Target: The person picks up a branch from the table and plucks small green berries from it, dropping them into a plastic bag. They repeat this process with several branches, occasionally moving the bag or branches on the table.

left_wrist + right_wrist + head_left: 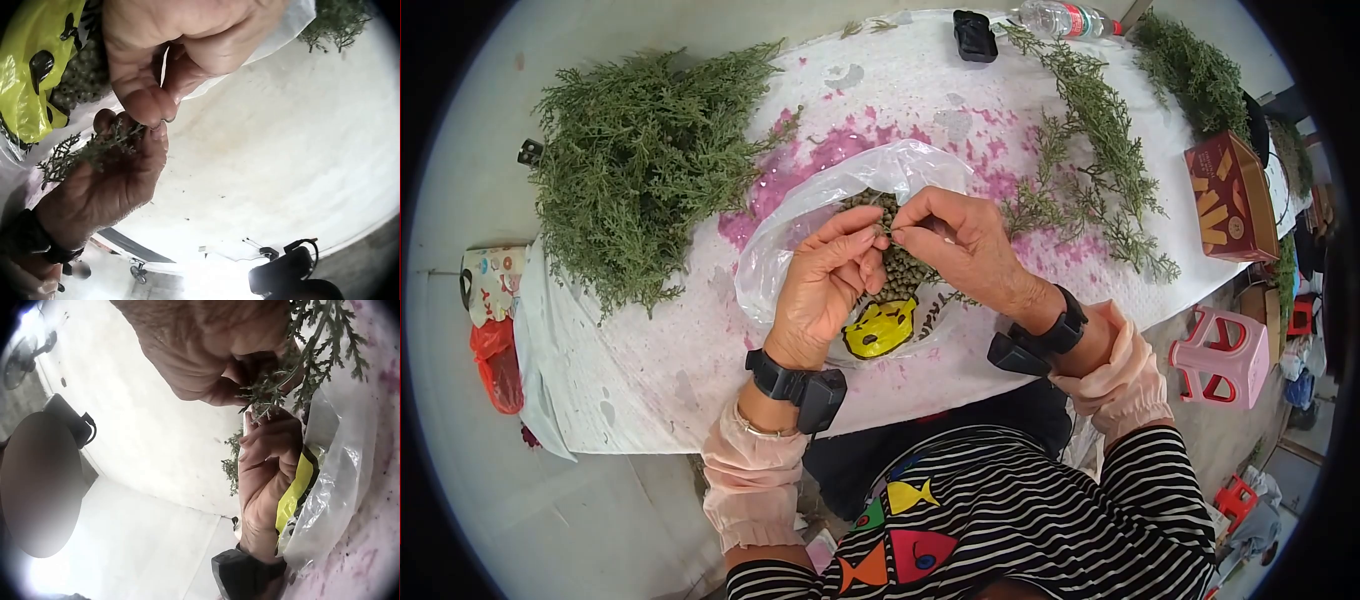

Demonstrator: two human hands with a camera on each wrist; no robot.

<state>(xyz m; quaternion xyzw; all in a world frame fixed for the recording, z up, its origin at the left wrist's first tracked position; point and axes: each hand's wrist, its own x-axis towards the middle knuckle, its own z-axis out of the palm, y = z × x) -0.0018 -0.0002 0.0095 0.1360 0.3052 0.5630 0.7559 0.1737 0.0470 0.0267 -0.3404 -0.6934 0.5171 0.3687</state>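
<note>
Both hands meet above an open clear plastic bag (pixel 765 262) with a yellow printed patch (pixel 878 328). Small round green-grey pieces (pixel 908 272) fill the bag. The right hand (pixel 972 250) pinches a green sprig, seen in the right wrist view as a leafy sprig (pixel 325 347) under that hand (pixel 215 347). Thumb and finger of the left hand (pixel 825 285) pinch at the sprig's end, fingertips against the right hand's. In the left wrist view the sprig (pixel 94 150) lies across the right palm. What exactly sits between the fingertips is too small to tell.
A large heap of green branches (pixel 650 170) lies at the table's left, more branches (pixel 1100 140) at the right. A black object (pixel 974 36) and a plastic bottle (pixel 1065 18) stand at the far edge. A red box (pixel 1232 200) is at the right, a pink stool (pixel 1222 358) beyond.
</note>
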